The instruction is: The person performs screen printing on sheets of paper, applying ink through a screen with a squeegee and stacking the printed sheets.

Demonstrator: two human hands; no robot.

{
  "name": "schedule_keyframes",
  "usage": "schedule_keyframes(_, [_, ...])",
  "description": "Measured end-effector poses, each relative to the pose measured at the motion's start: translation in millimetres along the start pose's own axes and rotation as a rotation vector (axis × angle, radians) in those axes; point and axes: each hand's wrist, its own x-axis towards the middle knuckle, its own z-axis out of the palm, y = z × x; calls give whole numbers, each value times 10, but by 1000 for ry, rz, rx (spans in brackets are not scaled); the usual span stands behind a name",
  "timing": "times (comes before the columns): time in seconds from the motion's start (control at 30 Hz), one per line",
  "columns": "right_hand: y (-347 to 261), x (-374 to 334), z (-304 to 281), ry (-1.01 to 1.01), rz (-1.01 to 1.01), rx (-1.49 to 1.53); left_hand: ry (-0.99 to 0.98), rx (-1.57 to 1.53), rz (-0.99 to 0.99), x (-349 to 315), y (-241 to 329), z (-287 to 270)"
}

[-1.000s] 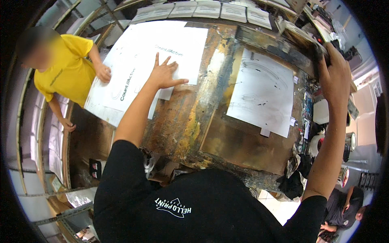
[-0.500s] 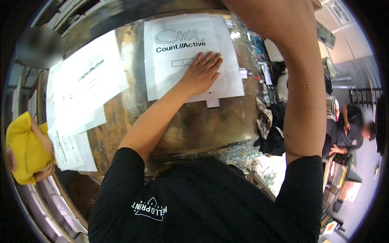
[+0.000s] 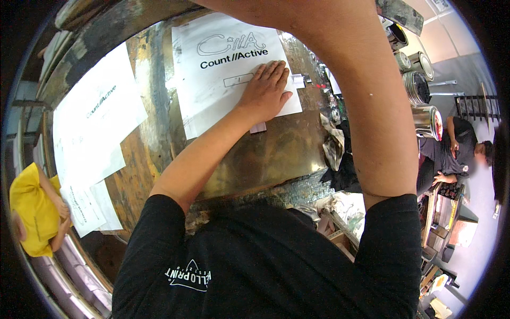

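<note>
My left hand (image 3: 264, 94) lies flat on a white paper sheet (image 3: 204, 103), fingers together and stretched out. The sheet carries black outlined and solid lettering and a small outlined box, partly covered by my fingers. Beneath it is a worn, brownish board with a glossy surface (image 3: 228, 165). A small pale tab (image 3: 258, 128) shows at the sheet's lower edge, and another pale tab (image 3: 298, 81) at its right edge. My right forearm (image 3: 366, 80) arches over the right side and leaves through the top edge; its hand is out of the picture.
Several printed white sheets (image 3: 87, 143) overlap on the left. Paint-type tins (image 3: 426, 123) line the right, near dark rags (image 3: 342, 178) and a paint-spattered edge. A person in yellow (image 3: 34, 207) stands far left. Another person in dark clothes (image 3: 451, 146) is far right.
My right forearm has swung left across the top of the picture. The view has shifted, so sheets and board sit further left. My left hand stays flat on the paper.
</note>
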Motion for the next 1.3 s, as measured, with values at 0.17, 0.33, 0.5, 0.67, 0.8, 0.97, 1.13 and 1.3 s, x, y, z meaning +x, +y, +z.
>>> schedule_keyframes(0.17, [-27, 1, 105, -20, -1, -12, 191, 90, -161, -173, -88, -319])
schedule_keyframes(0.33, [354, -143, 658, 166, -94, -239, 602, -763, -785, -1367, -565, -1556])
schedule_keyframes(0.5, [160, -888, 900, -33, -205, -165, 551, -1034, -814, -1906, 198, -2273])
schedule_keyframes(0.67, [145, -1708, 1543, -165, -106, -143, 421, -105, -757, -2545, -65, -1138])
schedule_keyframes(0.8, [196, -1734, 1787, -136, -45, -170, 300, 30, -807, -2590, -84, -991])
schedule_keyframes(0.97, [327, -1453, 2042, -145, -36, -223, 262, 38, -817, -2576, -110, -998])
schedule_keyframes(1.13, [313, -1489, 2317, -158, -31, -287, 276, 49, -798, -2582, -104, -989])
schedule_keyframes(1.3, [138, -1674, 2265, -152, -14, -297, 266, 57, -804, -2588, -87, -1015])
